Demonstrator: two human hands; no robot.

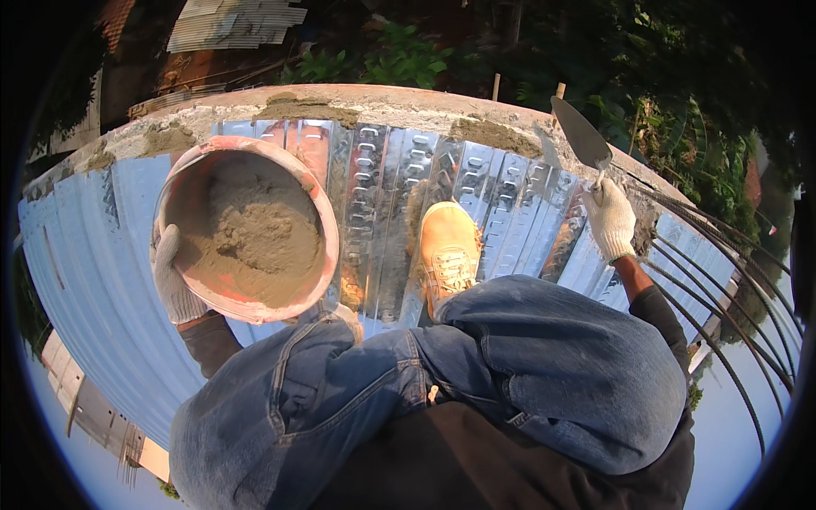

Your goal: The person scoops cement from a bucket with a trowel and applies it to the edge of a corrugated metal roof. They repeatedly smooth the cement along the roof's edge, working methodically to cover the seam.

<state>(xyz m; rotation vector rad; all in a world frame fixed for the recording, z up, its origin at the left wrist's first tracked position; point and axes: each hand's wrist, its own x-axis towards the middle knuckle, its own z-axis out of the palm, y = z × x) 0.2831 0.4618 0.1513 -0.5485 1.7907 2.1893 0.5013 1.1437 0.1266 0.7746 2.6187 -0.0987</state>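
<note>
My left hand (174, 285), in a white knit glove, grips the near left rim of a round reddish bucket (330, 223). Wet grey mortar (263, 223) fills much of the bucket, heaped toward its middle. On the right, my gloved right hand (610, 217) is closed round the handle of a pointed trowel (581, 134). Its metal blade points up and to the left, over the brick and concrete edge. Whether the blade touches that edge I cannot tell. Most of the trowel's handle is hidden inside my fist.
I squat on shiny ribbed metal decking (110, 255), one tan shoe (449, 251) between bucket and trowel. A concrete edge (399, 100) with mortar patches (493, 136) curves along the far side, with a drop and plants beyond. Several dark steel bars (722, 297) stick out at right.
</note>
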